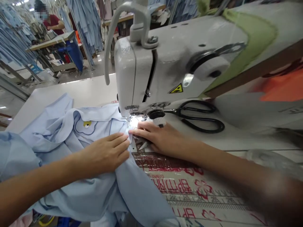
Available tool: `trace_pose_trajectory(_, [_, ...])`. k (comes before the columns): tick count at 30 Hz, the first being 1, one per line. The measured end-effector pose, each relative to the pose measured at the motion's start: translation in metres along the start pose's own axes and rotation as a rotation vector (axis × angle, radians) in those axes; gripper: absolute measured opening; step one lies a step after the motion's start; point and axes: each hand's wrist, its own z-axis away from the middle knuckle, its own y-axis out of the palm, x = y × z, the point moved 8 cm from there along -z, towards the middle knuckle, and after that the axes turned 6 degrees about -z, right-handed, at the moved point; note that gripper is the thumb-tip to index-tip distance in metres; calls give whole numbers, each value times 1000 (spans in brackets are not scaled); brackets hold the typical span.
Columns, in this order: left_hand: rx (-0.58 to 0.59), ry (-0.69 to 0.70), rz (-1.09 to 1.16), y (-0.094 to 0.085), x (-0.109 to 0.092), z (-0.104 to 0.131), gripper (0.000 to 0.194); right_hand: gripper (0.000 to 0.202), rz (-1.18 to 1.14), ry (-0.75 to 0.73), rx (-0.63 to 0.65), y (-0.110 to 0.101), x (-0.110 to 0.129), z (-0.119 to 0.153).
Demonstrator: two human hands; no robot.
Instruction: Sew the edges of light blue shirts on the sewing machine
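Observation:
A light blue shirt (94,192) lies bunched over the sewing table, its edge running under the needle area of a white sewing machine (125,69). My left hand (107,153) rests palm down on the cloth, fingers stretched toward the needle. From the right comes my right hand (163,137), its index fingertip touching the cloth edge just below the lit presser foot. Its other visible fingers are bent, and its thumb is hidden. A pale pointed tip (144,145) shows under that hand; whether it is held, I cannot tell. A yellow-and-white patch (87,124) shows on the shirt.
Black-handled scissors (201,116) lie behind my right hand, beside the machine. A printed ruler strip (208,200) runs along the table front under clear plastic. Orange cloth (284,85) is at the right. Beyond, a person (53,23) works at another table among hanging blue garments (86,25).

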Motion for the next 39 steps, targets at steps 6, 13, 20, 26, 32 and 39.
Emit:
trace_pose_trajectory(6, [-259,-133,29,1,19,-8,16,53,8,11,-7,3,-1,2])
trace_pose_trajectory(13, [-305,-164,263,1,14,5,16,54,-19,19,32,3,-3,1])
trace_pose_trajectory(20, [-291,-391,374,18,28,9,12,50,-112,-35,-98,-5,-3,6])
trace_pose_trajectory(26, [-513,-590,562,7,49,17,7,33,-191,-167,-71,-4,12,3])
trace_pose_trajectory(32, [-301,-462,565,13,39,6,20,22,-317,-427,-34,-4,33,13])
trace_pose_trajectory(39, [-300,-165,276,2,20,5,14,34,-269,-274,-158,-14,14,17])
